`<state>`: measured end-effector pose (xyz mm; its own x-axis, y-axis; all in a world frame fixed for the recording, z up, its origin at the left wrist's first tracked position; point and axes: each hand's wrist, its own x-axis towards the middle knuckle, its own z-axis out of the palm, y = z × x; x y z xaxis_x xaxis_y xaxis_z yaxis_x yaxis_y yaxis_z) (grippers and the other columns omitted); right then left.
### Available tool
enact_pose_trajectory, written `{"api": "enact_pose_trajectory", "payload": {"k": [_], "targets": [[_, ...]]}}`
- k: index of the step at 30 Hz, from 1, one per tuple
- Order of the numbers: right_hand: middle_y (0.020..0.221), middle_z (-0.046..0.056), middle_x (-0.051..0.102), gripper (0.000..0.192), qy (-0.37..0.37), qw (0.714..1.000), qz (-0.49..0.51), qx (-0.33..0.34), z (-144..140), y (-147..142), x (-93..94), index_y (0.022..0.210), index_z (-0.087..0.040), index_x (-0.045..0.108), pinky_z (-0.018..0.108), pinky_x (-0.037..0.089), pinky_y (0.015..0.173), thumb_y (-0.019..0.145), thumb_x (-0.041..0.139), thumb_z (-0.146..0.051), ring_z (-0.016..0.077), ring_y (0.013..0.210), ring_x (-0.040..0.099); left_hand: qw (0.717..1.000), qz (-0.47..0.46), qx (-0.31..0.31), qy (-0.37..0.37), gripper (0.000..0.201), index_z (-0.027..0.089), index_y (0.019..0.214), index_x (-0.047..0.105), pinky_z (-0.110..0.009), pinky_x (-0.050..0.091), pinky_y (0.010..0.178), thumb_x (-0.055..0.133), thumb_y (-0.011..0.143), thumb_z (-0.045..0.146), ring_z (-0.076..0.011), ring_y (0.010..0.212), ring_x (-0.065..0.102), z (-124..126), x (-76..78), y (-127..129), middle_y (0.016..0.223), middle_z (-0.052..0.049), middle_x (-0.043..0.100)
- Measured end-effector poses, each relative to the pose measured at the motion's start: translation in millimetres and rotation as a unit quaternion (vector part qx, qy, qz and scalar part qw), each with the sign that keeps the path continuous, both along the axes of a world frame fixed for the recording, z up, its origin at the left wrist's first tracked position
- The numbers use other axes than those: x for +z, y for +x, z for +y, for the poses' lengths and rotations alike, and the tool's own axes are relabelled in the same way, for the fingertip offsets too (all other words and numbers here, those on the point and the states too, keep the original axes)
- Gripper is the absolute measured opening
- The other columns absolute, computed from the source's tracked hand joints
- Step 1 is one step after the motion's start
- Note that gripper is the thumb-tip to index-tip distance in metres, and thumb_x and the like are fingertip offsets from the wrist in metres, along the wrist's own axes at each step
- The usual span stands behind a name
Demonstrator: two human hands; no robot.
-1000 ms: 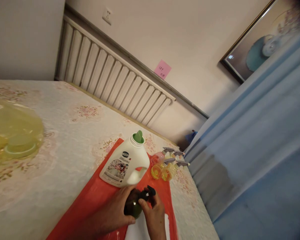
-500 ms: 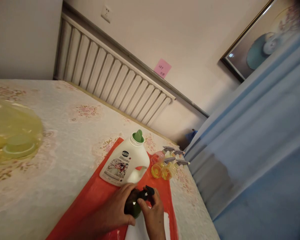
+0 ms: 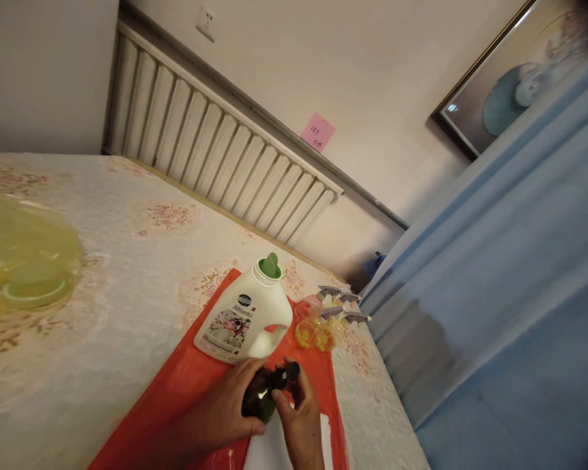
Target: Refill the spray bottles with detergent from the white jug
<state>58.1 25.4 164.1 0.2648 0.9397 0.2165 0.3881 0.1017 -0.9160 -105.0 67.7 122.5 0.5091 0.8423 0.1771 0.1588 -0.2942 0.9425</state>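
Note:
Low in the head view, my left hand (image 3: 230, 408) wraps round the body of a dark green pump bottle (image 3: 259, 399). My right hand (image 3: 300, 418) pinches the collar of its black pump head (image 3: 290, 373), thumb in front and fingers behind. The bottle leans to the right above a white sheet (image 3: 269, 447) lying on red cloth or plastic (image 3: 186, 398). Just beyond my hands stands a white detergent jug (image 3: 247, 316) with a handle. Its neck is uncapped, with a green pouring spout inside.
Several small spray bottles (image 3: 323, 323) with pink and yellow contents stand right of the jug. A translucent yellow basin (image 3: 68, 254) sits at the left on the floral tablecloth (image 3: 142, 287). A blue curtain (image 3: 494, 313) hangs along the right; a radiator (image 3: 215, 143) lines the wall.
The pump head has turned in my right hand: its nozzle pointed right before and now points more toward me. My left hand keeps its hold on the bottle.

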Motion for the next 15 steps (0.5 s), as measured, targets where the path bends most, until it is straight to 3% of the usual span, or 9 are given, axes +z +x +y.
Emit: {"api": "enact_pose_trajectory", "payload": {"k": [7, 15], "targets": [[0.101, 0.009, 0.076, 0.047, -0.006, 0.998, -0.036, -0.06, 4.4, -3.4, 1.8, 0.107, -0.014, 0.073, 0.036, 0.055, 0.085, 0.06, 0.072, -0.017, 0.029, 0.093, 0.07, 1.0, -0.029, 0.003, 0.006, 0.087, 0.03, 0.136, 0.044, -0.043, 0.04, 0.109, 0.069, 0.056, 0.01, -0.0305, 0.129, 0.048, -0.3, -5.1, 0.6, 0.137, -0.005, 0.054], [0.109, 0.01, 0.074, 0.047, -0.013, 1.0, -0.002, -0.025, 1.9, -4.0, 4.3, 0.112, -0.015, 0.071, 0.038, 0.053, 0.091, 0.065, 0.069, -0.023, 0.0285, 0.1, 0.069, 1.0, -0.021, 0.002, 0.0, 0.086, 0.028, 0.136, 0.043, -0.038, 0.041, 0.107, 0.068, 0.056, 0.01, -0.0265, 0.126, 0.049, 0.6, -4.7, 0.7, 0.136, -0.004, 0.054]]}}
